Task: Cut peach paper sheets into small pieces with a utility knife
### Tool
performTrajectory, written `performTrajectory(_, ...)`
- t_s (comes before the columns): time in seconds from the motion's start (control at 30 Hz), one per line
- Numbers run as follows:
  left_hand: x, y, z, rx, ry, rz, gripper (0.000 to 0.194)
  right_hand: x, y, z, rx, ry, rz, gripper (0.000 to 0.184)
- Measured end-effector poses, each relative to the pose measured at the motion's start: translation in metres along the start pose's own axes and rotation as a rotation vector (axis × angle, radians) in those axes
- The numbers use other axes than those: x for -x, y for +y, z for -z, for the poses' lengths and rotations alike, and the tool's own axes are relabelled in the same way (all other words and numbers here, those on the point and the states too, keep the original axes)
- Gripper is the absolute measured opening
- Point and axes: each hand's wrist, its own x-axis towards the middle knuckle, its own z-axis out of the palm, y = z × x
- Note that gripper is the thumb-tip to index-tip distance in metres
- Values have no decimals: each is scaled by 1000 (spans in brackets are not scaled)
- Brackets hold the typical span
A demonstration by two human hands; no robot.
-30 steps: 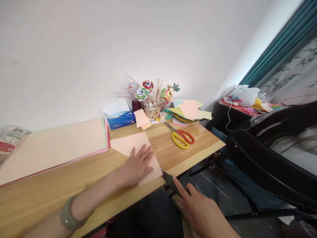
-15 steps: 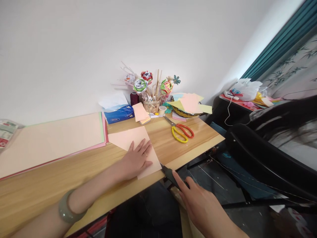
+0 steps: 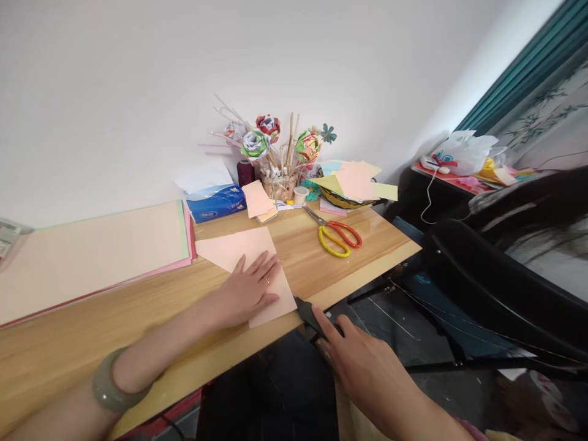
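Note:
My left hand [image 3: 248, 288] lies flat with its fingers spread, pressing down a pale pink sheet of paper [image 3: 239, 243] near the table's front edge. The paper looks folded. My right hand [image 3: 365, 364] is closed around the dark handle of a knife [image 3: 309, 316], index finger stretched along it. The knife's tip is at the paper's near right corner; the blade is mostly hidden. Beyond it on the table lies a pair of scissors [image 3: 339, 237] with one yellow and one red handle loop.
Large coloured sheets [image 3: 96, 251] are stacked at the left. Along the wall stand a blue tissue pack [image 3: 215, 205], a basket with paper flowers [image 3: 279, 185], and a heap of paper pieces [image 3: 353, 184]. A black chair [image 3: 487, 294] is at the right.
The whole scene has shifted upward in view as the camera tilted. My hands, the paper and the knife keep nearly the same places relative to each other.

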Motion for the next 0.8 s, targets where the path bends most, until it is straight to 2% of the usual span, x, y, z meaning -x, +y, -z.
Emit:
performTrajectory(0.23,-1,-3,-9,-5,54,-20,60,1,3,1,31,0,1,52)
performTrajectory(0.57,-1,0,-4,-16,13,-5,61,-7,3,2,32,31,7,50)
performTrajectory(0.8,-2,-3,-8,-3,58,-24,61,-11,3,3,-1,45,-14,49)
